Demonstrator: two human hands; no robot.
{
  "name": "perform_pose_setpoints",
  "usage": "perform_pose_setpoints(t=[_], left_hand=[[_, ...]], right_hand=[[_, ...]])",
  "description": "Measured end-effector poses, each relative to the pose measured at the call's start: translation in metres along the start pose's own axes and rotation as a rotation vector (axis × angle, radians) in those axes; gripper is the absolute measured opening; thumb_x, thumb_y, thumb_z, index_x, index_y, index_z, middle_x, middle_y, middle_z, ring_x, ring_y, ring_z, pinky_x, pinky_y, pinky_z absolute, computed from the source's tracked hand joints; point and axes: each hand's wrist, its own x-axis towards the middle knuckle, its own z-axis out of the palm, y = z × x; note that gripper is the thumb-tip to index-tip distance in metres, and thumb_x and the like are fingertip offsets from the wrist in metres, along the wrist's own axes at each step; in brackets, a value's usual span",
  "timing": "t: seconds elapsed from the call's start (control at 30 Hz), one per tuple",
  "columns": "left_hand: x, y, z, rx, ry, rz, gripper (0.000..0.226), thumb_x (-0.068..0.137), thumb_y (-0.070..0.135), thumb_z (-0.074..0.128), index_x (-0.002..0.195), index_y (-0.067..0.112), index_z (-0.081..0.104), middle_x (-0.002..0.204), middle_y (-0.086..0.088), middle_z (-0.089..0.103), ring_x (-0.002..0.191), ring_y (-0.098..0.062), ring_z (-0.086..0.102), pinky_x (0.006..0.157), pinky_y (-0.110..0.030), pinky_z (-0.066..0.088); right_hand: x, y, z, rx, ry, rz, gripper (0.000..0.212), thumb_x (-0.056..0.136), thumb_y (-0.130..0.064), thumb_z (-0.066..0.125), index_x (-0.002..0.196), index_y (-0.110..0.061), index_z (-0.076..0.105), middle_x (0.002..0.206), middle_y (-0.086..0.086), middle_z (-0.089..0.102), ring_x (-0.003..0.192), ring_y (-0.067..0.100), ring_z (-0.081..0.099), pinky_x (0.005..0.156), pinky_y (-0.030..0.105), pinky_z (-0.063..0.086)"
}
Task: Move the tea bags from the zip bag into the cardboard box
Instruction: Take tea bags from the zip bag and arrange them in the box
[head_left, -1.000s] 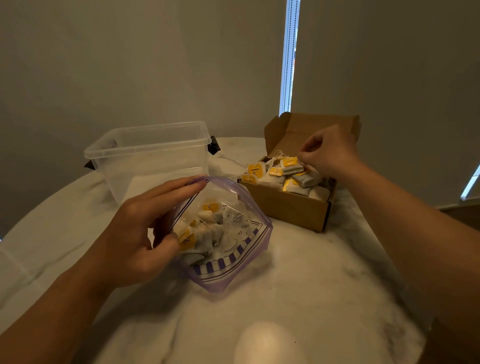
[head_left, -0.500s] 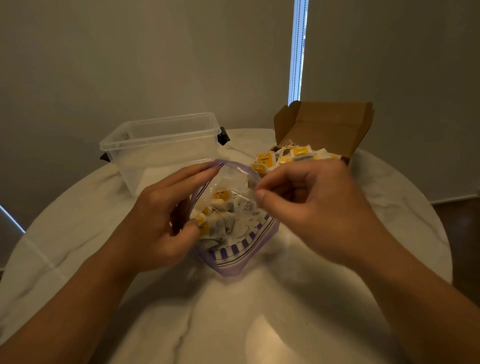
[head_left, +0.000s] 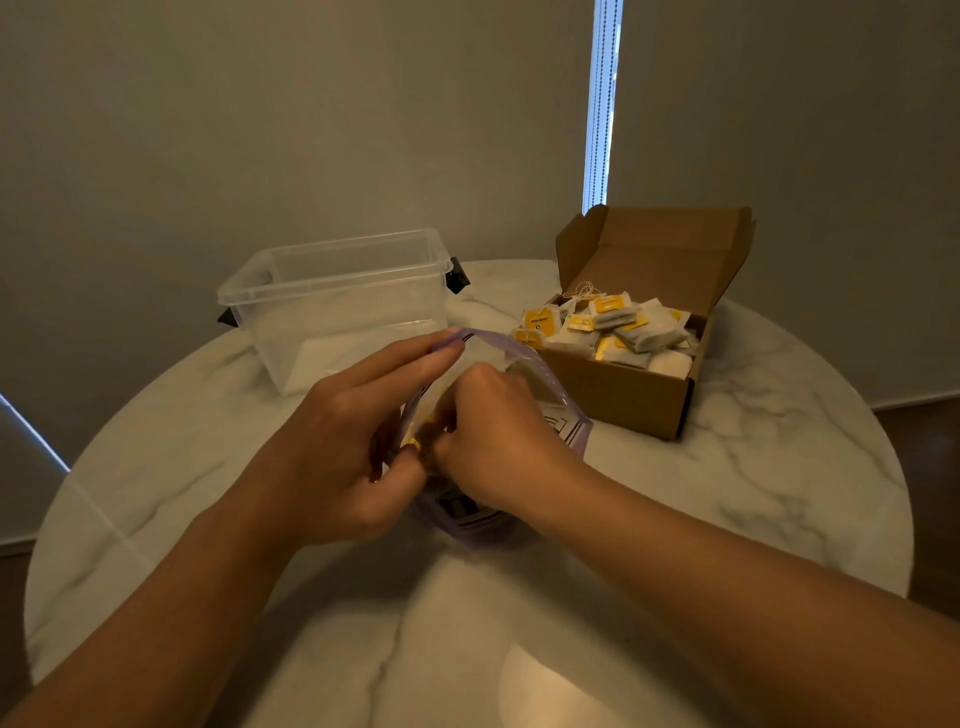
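A clear zip bag (head_left: 563, 410) with a purple rim and stripes stands in the middle of the table. My left hand (head_left: 343, 441) holds its left rim, fingers along the top edge and thumb against the side. My right hand (head_left: 493, 441) is down inside the bag's mouth with its fingers curled; what they hold is hidden. A bit of a yellow tag shows between the two hands. To the right, the open cardboard box (head_left: 623, 395) is piled with several tea bags (head_left: 613, 327) with yellow tags.
An empty clear plastic tub (head_left: 337, 301) with black clips stands at the back left. The round white marble table (head_left: 753, 467) falls away on all sides. Walls and a bright window slit are behind.
My right hand came back from the cardboard box and went down into the zip bag. My left hand kept its hold on the bag's rim.
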Motion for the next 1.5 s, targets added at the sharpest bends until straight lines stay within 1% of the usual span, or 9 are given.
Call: perform_pose_setpoints(t=[0.37, 0.53, 0.73, 0.83, 0.97, 1.13, 1.27, 1.37, 1.5], left_hand=[[0.0, 0.0, 0.0, 0.025, -0.003, -0.032, 0.071, 0.075, 0.019, 0.047, 0.145, 0.011, 0.047, 0.152, 0.006, 0.044, 0.065, -0.028, 0.064, 0.054, -0.015, 0.043], [0.001, 0.002, -0.001, 0.035, 0.01, -0.013, 0.069, 0.075, 0.017, 0.047, 0.143, 0.004, 0.049, 0.15, -0.003, 0.047, 0.099, 0.0, 0.061, 0.065, -0.004, 0.04], [0.001, -0.001, 0.0, 0.057, 0.029, -0.02, 0.069, 0.075, 0.018, 0.048, 0.144, 0.005, 0.047, 0.15, -0.003, 0.046, 0.132, -0.015, 0.051, 0.084, 0.001, 0.036], [0.001, 0.001, -0.001, 0.055, 0.032, -0.022, 0.07, 0.075, 0.018, 0.048, 0.143, 0.004, 0.048, 0.149, -0.004, 0.047, 0.128, -0.013, 0.053, 0.083, 0.001, 0.035], [0.002, 0.001, 0.0, 0.06, 0.022, -0.027, 0.072, 0.071, 0.001, 0.056, 0.143, 0.002, 0.048, 0.148, -0.007, 0.048, 0.1, -0.005, 0.055, 0.078, 0.004, 0.033], [0.001, 0.0, 0.001, 0.072, 0.011, -0.045, 0.075, 0.069, 0.0, 0.057, 0.143, 0.003, 0.048, 0.148, -0.006, 0.049, 0.106, -0.011, 0.051, 0.077, 0.004, 0.033], [0.002, 0.0, -0.001, 0.05, 0.009, -0.049, 0.071, 0.073, 0.006, 0.055, 0.144, 0.005, 0.048, 0.149, -0.004, 0.048, 0.103, -0.003, 0.056, 0.079, 0.004, 0.033], [0.002, -0.001, -0.002, 0.027, 0.007, -0.049, 0.068, 0.077, 0.021, 0.048, 0.144, 0.007, 0.048, 0.149, -0.001, 0.048, 0.121, -0.011, 0.056, 0.078, 0.003, 0.036], [0.001, 0.0, -0.001, 0.024, 0.03, -0.058, 0.068, 0.078, 0.024, 0.048, 0.144, 0.008, 0.048, 0.149, 0.0, 0.048, 0.11, -0.007, 0.056, 0.075, 0.003, 0.036]], right_hand=[[-0.005, -0.002, 0.002, 0.151, 0.004, 0.068, 0.014, 0.083, -0.022, 0.073, 0.095, -0.015, 0.072, 0.088, 0.004, 0.068, 0.084, 0.018, 0.064, 0.074, 0.031, 0.055], [-0.016, 0.0, -0.012, 0.17, 0.078, 0.029, 0.011, 0.087, -0.023, 0.066, 0.093, -0.018, 0.073, 0.086, -0.002, 0.07, 0.082, 0.012, 0.063, 0.072, 0.028, 0.055], [-0.033, 0.008, -0.032, 0.227, 0.144, -0.014, 0.007, 0.088, -0.021, 0.07, 0.092, -0.026, 0.072, 0.078, -0.013, 0.067, 0.073, 0.001, 0.063, 0.065, 0.017, 0.055], [-0.039, 0.014, -0.038, 0.286, 0.183, -0.034, 0.01, 0.087, -0.017, 0.071, 0.09, -0.026, 0.073, 0.077, -0.015, 0.067, 0.072, -0.002, 0.064, 0.064, 0.015, 0.055], [-0.042, 0.019, -0.042, 0.385, 0.19, -0.035, 0.013, 0.087, -0.012, 0.069, 0.089, -0.023, 0.075, 0.075, -0.013, 0.067, 0.072, 0.005, 0.067, 0.063, 0.027, 0.059], [-0.037, 0.017, -0.049, 0.313, 0.192, -0.091, 0.013, 0.089, -0.015, 0.067, 0.094, -0.024, 0.076, 0.084, -0.014, 0.069, 0.076, 0.003, 0.066, 0.068, 0.024, 0.058], [-0.036, 0.012, -0.06, 0.37, 0.128, -0.119, 0.014, 0.092, -0.013, 0.063, 0.099, -0.019, 0.073, 0.088, -0.008, 0.068, 0.057, 0.014, 0.07, 0.055, 0.03, 0.059], [-0.035, 0.009, -0.069, 0.39, 0.112, -0.158, 0.015, 0.092, -0.01, 0.063, 0.099, -0.019, 0.073, 0.089, -0.007, 0.069, 0.059, 0.014, 0.07, 0.058, 0.03, 0.06], [-0.036, 0.006, -0.079, 0.444, 0.086, -0.195, 0.018, 0.089, -0.007, 0.064, 0.093, -0.022, 0.073, 0.087, -0.009, 0.07, 0.068, 0.012, 0.072, 0.062, 0.027, 0.06]])
